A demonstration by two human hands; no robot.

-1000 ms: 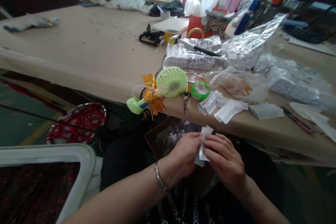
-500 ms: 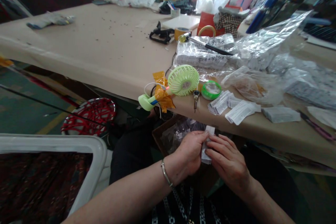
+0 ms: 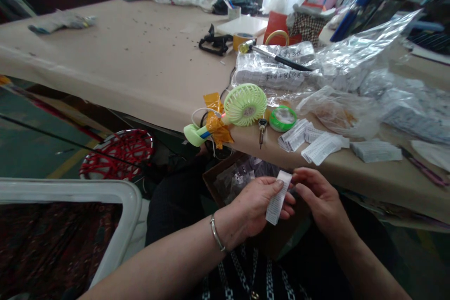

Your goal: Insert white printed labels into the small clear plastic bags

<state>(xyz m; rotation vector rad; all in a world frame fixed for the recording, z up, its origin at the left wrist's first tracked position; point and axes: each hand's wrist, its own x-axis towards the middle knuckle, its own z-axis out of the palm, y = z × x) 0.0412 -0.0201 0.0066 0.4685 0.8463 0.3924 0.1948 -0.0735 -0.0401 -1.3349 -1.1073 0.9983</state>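
My left hand grips a narrow stack of white printed labels, thumb on top and fingers underneath, above the box at my lap. To its right, my right hand is curved with thumb and fingers apart, close to the upper end of the labels and with nothing seen in it. More printed label strips lie fanned at the table edge, beside a neat label stack. Under my hands a cardboard box contains small clear plastic packets.
A green handheld fan is taped to the table edge. A soldering-iron-like tool and a green round container are beside it. Clear plastic bags cover the right side. A white tub stands at lower left.
My right hand has come off the labels and moved right, its fingers spreading. The labels now tilt in my left hand, their printed face more visible. The view has shifted slightly.
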